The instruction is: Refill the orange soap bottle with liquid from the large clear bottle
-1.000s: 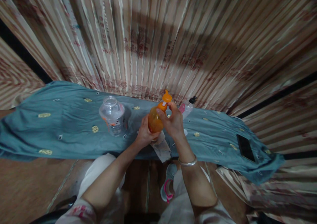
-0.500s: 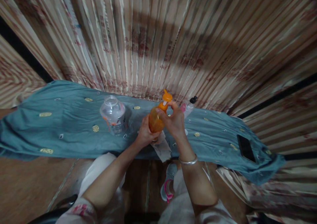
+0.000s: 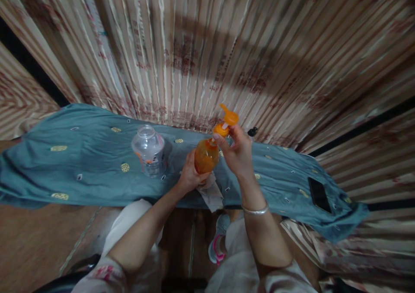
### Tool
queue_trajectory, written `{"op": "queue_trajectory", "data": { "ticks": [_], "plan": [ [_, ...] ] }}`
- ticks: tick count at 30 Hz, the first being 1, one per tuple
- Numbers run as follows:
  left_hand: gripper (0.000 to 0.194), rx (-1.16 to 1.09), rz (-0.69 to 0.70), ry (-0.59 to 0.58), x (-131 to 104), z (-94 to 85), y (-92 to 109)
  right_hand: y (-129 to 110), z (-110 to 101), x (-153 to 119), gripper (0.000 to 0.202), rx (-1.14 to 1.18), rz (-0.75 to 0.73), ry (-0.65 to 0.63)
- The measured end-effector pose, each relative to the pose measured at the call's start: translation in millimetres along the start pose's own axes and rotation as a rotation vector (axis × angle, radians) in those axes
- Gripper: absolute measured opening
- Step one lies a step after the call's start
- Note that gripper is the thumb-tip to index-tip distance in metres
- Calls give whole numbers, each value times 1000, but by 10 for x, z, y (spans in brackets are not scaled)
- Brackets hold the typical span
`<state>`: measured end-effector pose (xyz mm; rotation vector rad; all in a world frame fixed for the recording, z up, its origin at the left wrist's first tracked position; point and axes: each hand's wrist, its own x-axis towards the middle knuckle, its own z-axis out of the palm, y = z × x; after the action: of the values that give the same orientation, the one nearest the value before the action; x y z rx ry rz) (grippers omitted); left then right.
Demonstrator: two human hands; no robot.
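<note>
Bimanual hold, seen from above. L hand (image 3: 190, 173) is wrapped round the lower body of the amber bottle (image 3: 206, 157): smooth, translucent, rounded, w/ a narrow neck. The bottle is held over the near edge of the tabletop (image 3: 97, 154), mid-length; whether its base touches is hidden. Its long axis tilts, neck end leaning away from the person & slightly R.

R hand (image 3: 239, 152) pinches the orange pump head (image 3: 227, 122) btwn thumb & fingers at the collar, just above the neck; a pale stem shows btwn collar & cap. The pump's long axis leans farther R than the bottle's; its spout points to the far L, twd the pleated curtain (image 3: 194, 46).

Surroundings: teal cloth (image 3: 87, 124), wrinkled, w/ yellow oval motifs; clear jar (image 3: 149, 148), upright, open-mouthed, broad-shouldered, well to the L; thin crumpled tissue (image 3: 211, 193) beneath the bottle, hanging over the near edge; black-topped bottle (image 3: 252, 132), mostly hidden behind R hand; phone (image 3: 319, 195), flat, dark, rectangular, far R. Smooth metal bangle (image 3: 256, 211) on R wrist.
</note>
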<state>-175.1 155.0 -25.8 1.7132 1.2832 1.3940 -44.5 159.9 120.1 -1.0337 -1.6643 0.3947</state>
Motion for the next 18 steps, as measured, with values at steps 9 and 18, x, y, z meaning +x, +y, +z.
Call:
{"op": "queue_trajectory", "data": {
  "ticks": [9, 18],
  "plan": [
    [88, 1, 5, -5, 5, -2, 6, -118, -93, 68, 28, -166, -103, 23],
    [88, 11, 17, -21, 0, -22, -33, -424, -286, 174, 34, -286, -189, 93]
  ]
}}
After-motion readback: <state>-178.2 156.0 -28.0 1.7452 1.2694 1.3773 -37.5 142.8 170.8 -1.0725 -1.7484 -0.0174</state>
